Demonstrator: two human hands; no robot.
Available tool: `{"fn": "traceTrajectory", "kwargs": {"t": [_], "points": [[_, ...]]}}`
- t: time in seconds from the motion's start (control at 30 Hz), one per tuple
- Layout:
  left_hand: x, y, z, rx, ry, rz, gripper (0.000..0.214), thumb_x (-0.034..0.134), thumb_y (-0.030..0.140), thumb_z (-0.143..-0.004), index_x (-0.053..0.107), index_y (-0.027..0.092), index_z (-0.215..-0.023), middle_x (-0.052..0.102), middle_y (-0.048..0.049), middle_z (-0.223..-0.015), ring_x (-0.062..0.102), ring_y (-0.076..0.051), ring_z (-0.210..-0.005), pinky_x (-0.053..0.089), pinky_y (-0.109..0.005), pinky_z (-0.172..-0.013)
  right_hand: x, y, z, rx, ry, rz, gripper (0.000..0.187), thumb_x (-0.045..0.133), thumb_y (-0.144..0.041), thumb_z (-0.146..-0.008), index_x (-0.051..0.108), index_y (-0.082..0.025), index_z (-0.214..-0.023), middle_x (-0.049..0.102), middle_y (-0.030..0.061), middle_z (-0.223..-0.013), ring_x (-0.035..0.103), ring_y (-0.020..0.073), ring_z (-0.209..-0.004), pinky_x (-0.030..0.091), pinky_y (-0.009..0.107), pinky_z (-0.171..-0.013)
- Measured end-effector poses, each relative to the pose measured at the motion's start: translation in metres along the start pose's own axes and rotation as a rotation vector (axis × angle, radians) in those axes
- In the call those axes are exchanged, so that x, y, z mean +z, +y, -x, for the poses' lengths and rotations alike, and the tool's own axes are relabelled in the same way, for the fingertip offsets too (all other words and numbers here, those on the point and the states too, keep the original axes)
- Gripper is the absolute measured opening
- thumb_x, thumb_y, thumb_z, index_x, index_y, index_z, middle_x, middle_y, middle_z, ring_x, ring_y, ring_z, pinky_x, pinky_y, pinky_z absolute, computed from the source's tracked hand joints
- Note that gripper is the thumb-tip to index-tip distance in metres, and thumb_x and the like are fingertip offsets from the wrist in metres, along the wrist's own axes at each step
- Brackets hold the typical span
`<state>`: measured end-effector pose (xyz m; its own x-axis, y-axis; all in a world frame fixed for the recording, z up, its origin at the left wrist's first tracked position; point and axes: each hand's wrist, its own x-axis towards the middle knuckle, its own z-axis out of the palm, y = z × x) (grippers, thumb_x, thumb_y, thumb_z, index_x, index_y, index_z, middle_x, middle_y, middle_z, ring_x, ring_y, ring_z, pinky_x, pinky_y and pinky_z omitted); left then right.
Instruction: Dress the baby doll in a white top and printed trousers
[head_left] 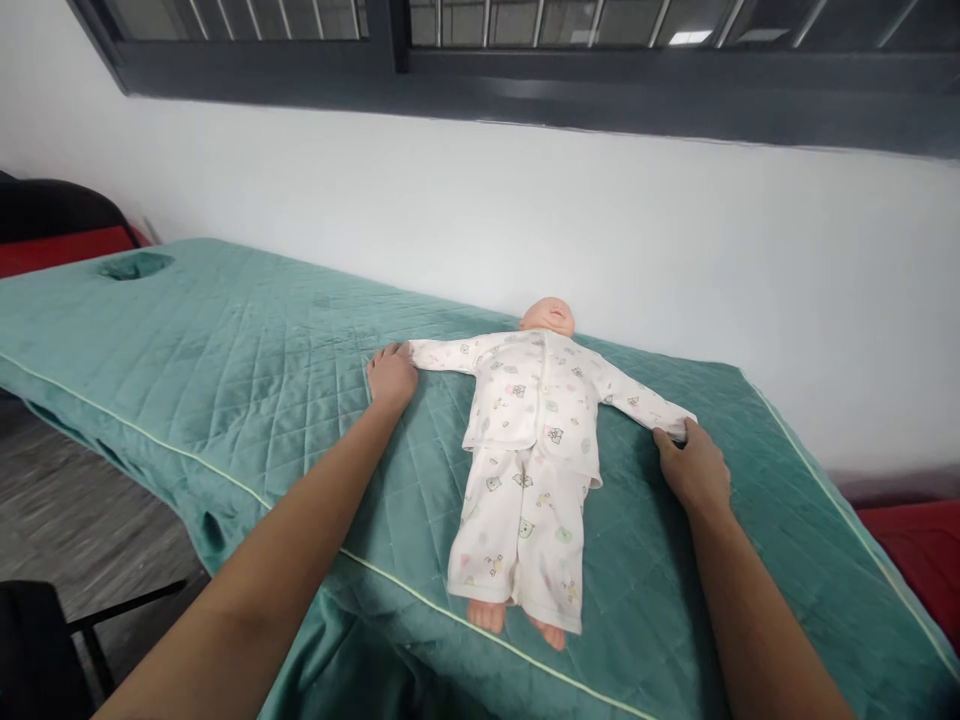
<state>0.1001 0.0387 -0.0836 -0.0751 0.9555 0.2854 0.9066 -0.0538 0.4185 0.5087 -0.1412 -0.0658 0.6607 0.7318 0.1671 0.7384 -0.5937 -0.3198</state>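
Note:
A baby doll (536,400) lies on its back on the green quilted bed cover (300,320), head toward the wall and bare feet toward me. It wears a white printed jacket (517,390) and matching trousers (517,530). Both its sleeves are stretched out sideways. My left hand (393,374) closes on the end of the sleeve on the left. The cuff of the other sleeve is pinched between thumb and fingers of my right hand (693,464). Whether the doll's hands lie inside the cuffs is hidden.
The bed runs along a white wall (315,190) below a dark barred window frame (525,90). A face hole (135,265) shows at the bed's far left. Red and black furniture (64,225) stands beyond it, a black chair (34,640) at lower left, something red (919,550) at right.

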Motion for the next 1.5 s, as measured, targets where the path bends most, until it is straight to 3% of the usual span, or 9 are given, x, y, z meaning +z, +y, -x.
{"fn": "traceTrajectory", "kwargs": {"t": [0.13,0.27,0.43,0.7,0.8,1.0,1.37,1.5], "points": [[-0.001,0.003,0.006,0.107,-0.021,-0.016,0.061,0.043,0.003,-0.087,0.049,0.02,-0.146,0.036,-0.0085,-0.161,0.029,-0.029,-0.149,0.028,-0.052,-0.118,-0.001,-0.001,0.001,-0.006,-0.003,0.02,0.054,0.042,-0.046,-0.094,0.054,-0.01,-0.133,0.061,0.0209,-0.132,0.058,0.0382,-0.123,0.047,0.048,-0.098],[0.002,0.003,0.008,0.184,-0.089,-0.056,0.068,0.041,0.004,-0.084,0.042,0.02,-0.15,0.039,-0.0048,-0.16,0.027,-0.026,-0.151,0.031,-0.048,-0.119,-0.002,-0.003,0.004,-0.028,-0.002,0.042,0.052,0.041,-0.046,-0.094,0.054,-0.011,-0.131,0.061,0.0207,-0.131,0.059,0.0377,-0.121,0.047,0.048,-0.097],[0.004,0.001,0.009,0.133,-0.114,-0.077,0.069,0.037,0.007,-0.086,0.034,0.014,-0.155,0.047,-0.0102,-0.154,0.033,-0.028,-0.148,0.028,-0.049,-0.121,-0.004,-0.005,0.007,-0.046,0.011,0.037,0.052,0.041,-0.045,-0.094,0.051,-0.01,-0.132,0.059,0.0208,-0.135,0.057,0.0372,-0.124,0.045,0.048,-0.099],[0.002,0.001,0.012,0.086,-0.081,-0.066,0.067,0.036,0.004,-0.086,0.039,0.013,-0.152,0.051,-0.0171,-0.149,0.038,-0.027,-0.146,0.027,-0.047,-0.121,-0.002,-0.005,0.007,-0.048,0.021,0.023,0.063,0.042,-0.045,-0.094,0.041,-0.007,-0.144,0.049,0.023,-0.147,0.052,0.0381,-0.131,0.042,0.049,-0.105],[0.001,0.001,0.013,0.058,-0.064,-0.06,0.066,0.035,0.005,-0.087,0.04,0.014,-0.151,0.052,-0.0159,-0.149,0.038,-0.026,-0.146,0.026,-0.046,-0.121,-0.002,-0.005,0.007,-0.046,0.034,0.008,0.062,0.043,-0.045,-0.094,0.041,-0.007,-0.143,0.049,0.0238,-0.147,0.051,0.0384,-0.13,0.042,0.05,-0.104],[-0.001,0.001,0.014,0.006,-0.043,-0.051,0.065,0.034,0.004,-0.087,0.042,0.017,-0.15,0.053,-0.0139,-0.149,0.037,-0.025,-0.147,0.026,-0.047,-0.121,-0.004,-0.004,0.006,0.006,-0.004,-0.001,0.054,0.049,-0.046,-0.09,0.048,-0.009,-0.13,0.063,0.0244,-0.126,0.06,0.0388,-0.12,0.047,0.048,-0.095],[-0.002,0.002,0.017,0.016,-0.026,-0.037,0.06,0.04,0.005,-0.086,0.051,0.019,-0.144,0.054,-0.013,-0.147,0.039,-0.029,-0.145,0.026,-0.051,-0.12,-0.001,-0.002,0.005,-0.01,0.025,-0.011,0.051,0.051,-0.044,-0.089,0.049,-0.01,-0.128,0.064,0.0229,-0.123,0.061,0.0373,-0.117,0.048,0.049,-0.095],[-0.005,0.004,0.023,0.019,-0.026,-0.02,0.061,0.039,0.005,-0.087,0.048,0.019,-0.145,0.05,-0.0106,-0.152,0.037,-0.029,-0.146,0.026,-0.052,-0.121,-0.001,-0.002,0.007,-0.035,0.027,-0.014,0.059,0.05,-0.042,-0.09,0.045,-0.007,-0.137,0.057,0.0258,-0.135,0.055,0.0396,-0.126,0.045,0.052,-0.101]]}}
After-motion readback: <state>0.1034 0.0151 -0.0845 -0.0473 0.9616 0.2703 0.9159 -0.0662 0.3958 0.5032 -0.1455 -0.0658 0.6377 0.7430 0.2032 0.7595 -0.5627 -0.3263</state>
